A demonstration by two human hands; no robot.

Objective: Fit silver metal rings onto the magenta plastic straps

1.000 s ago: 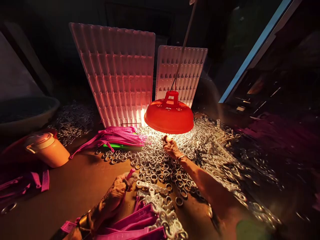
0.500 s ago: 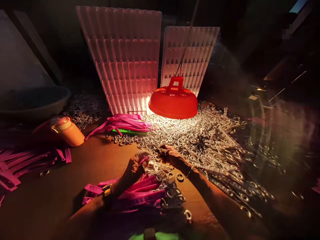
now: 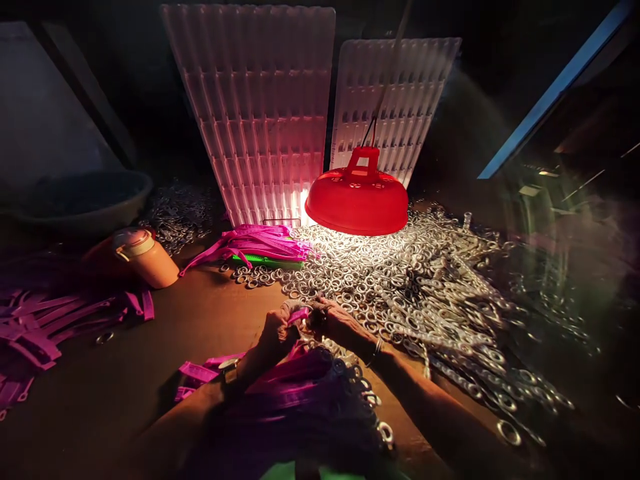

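My left hand (image 3: 278,331) is closed on a pink strap (image 3: 299,315), whose end sticks out past the fingertips. Right beside it, my right hand (image 3: 327,319) has its fingers pinched together at the strap's end; whatever they hold is hidden. Both hands are above the front edge of a wide heap of metal rings (image 3: 360,267). Under my forearms lies a bundle of pink straps (image 3: 295,380), with metal rings (image 3: 385,435) at its right end.
A red lamp shade (image 3: 357,203) hangs low over the heap. Behind it stand two ribbed translucent panels (image 3: 255,120). More pink straps (image 3: 265,240) rest on a green thing. To the left are an orange bottle (image 3: 150,257), a basin (image 3: 85,207) and another strap pile (image 3: 40,327).
My right hand has moved left from the ring heap and now meets my left hand at the pink strap. The whole view has shifted slightly.
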